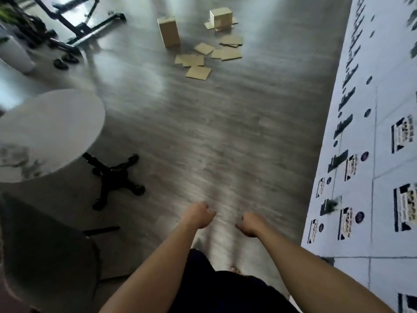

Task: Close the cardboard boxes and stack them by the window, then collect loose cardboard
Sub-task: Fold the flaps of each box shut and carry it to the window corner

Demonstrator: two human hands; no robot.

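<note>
The grey wood-grain floor (203,132) fills most of the view, streaked by blur and pale window glare. Along the right runs a white wall of lockers (372,154) with dark handles and printed labels, too smeared to read. At the left edge stands a round white table (49,132) on a black star-shaped base (117,177), with a dark chair (45,245) nearer the camera.

Far up the floor, well away from the person, lies the cardboard. A tall box (169,30) stands upright, plain brown, its top appearing shut. To its right a squatter box (221,18) sits on a flat scrap, its lit top paler than its sides. Between and in front of them, loose sheets (207,55) lie scattered flat, some overlapping, all the same tan, roughly square or oblong.

Both bare forearms reach forward low in the frame. The left hand (200,214) and the right hand (250,223) are near each other but apart, fingers loosely curled downward, holding nothing.
</note>
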